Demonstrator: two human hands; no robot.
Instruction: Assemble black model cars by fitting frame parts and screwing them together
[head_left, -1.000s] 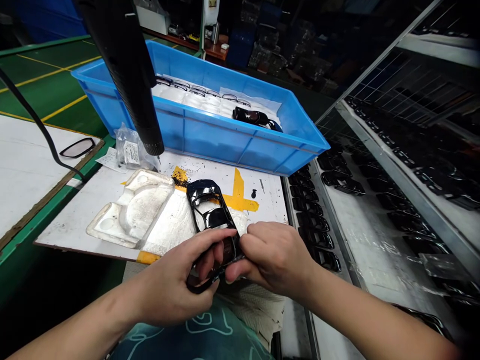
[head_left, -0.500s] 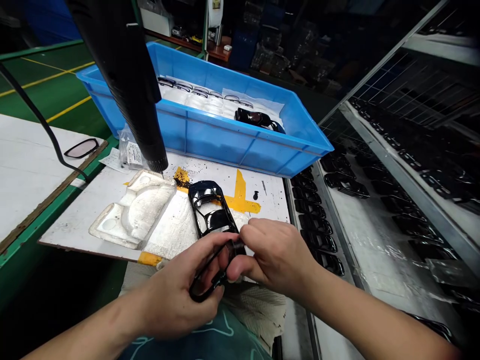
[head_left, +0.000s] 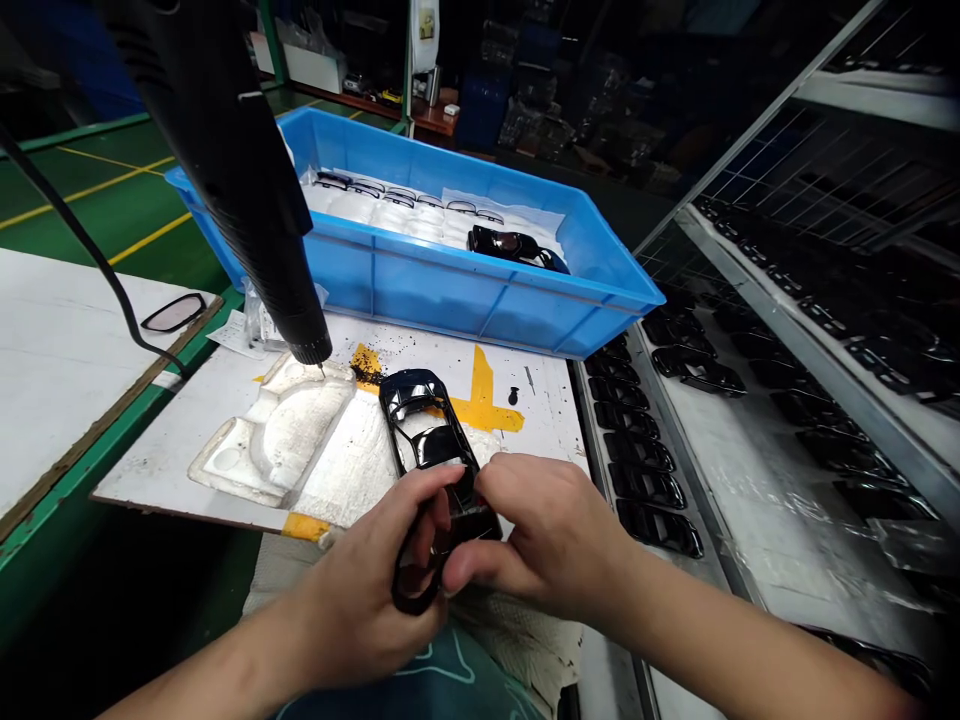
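Observation:
Close in front of my lap, my left hand [head_left: 360, 585] is closed on a black-rimmed clear window piece [head_left: 412, 600] and keeps it tilted. My right hand [head_left: 559, 530] pinches the same piece at its right end, thumb and fingers together; the fingertips hide part of it. Just beyond both hands a glossy black toy car body [head_left: 435, 448] lies on the board. Left of it sits a worn white foam block [head_left: 289, 440] with a hollow. Above that block hangs a black electric screwdriver [head_left: 247, 190], tip down.
A blue bin [head_left: 450, 290] at the back holds more window pieces. Another black-rimmed window piece [head_left: 174, 312] lies on the left table. Racks with rows of black car bodies [head_left: 697, 370] stand at the right. Yellow tape [head_left: 487, 405] and black crumbs mark the board.
The window piece has turned between my hands, and my right thumb has shifted left along it. The view has moved slightly; the car body stays on the board.

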